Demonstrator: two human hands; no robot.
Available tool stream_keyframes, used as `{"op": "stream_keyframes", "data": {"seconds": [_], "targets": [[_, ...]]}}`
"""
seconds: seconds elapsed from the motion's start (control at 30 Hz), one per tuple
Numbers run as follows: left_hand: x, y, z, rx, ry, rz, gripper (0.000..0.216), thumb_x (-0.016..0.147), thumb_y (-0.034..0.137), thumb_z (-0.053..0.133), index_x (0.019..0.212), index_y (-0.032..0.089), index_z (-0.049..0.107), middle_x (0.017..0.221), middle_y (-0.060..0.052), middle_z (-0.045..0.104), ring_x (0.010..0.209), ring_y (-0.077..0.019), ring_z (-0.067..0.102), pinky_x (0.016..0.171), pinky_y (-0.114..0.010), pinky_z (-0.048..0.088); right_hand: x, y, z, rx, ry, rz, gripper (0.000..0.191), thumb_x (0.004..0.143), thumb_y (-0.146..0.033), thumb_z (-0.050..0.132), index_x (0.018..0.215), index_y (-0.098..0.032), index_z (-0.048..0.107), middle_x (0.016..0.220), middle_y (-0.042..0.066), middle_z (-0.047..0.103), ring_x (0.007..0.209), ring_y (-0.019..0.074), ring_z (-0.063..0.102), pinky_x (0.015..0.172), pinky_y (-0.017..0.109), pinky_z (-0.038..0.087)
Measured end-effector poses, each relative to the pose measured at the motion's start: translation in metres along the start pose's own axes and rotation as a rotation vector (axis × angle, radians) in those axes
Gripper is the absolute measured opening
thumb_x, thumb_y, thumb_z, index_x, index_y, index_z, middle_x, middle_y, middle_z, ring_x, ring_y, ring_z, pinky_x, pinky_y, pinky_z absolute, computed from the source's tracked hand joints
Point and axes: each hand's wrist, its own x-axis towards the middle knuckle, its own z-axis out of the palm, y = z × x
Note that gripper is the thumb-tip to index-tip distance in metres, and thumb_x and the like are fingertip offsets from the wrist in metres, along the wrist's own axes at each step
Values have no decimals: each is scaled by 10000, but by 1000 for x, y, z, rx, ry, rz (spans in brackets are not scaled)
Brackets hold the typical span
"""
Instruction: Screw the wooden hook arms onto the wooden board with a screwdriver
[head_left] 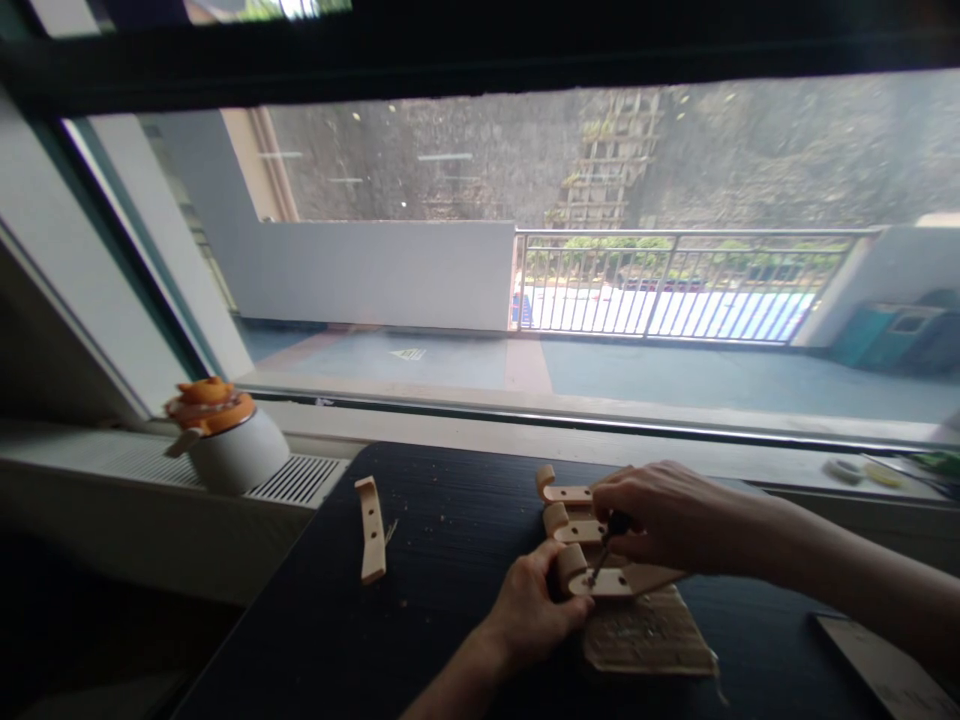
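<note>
My right hand (654,508) is closed round the dark handle of a screwdriver (602,556). Its shaft slants down, with the tip at a hole in the nearest wooden hook (613,582). At that hook's curled left end, my left hand (534,598) grips it between thumb and fingers. Behind it lie a second wooden hook (581,530) and a third wooden hook (566,494), side by side, partly hidden by my right hand. A brown wooden board (651,634) shows under the nearest hook. Apart on the left lies a loose wooden piece (373,535) with holes.
The black table (442,610) stands against a window sill (465,432). A white pot (238,450) with an orange lid sits on the vented ledge at left. A flat panel (885,660) lies at lower right. Small items, including a tape roll (844,470), lie on the right sill.
</note>
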Motion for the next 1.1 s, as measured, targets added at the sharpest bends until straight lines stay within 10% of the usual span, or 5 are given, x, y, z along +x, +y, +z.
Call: {"op": "stream_keyframes", "data": {"seconds": [1.1], "targets": [[0,-2,3,-5,4,-32,304,696,164,658,999,155,673,875,0,683,761,-153,595,700,-216,480,5,-20,-16,-135,-101,-19,146,733,-94,588,789,-188,686,810,67,726,754,230,683,572,271,337]]}}
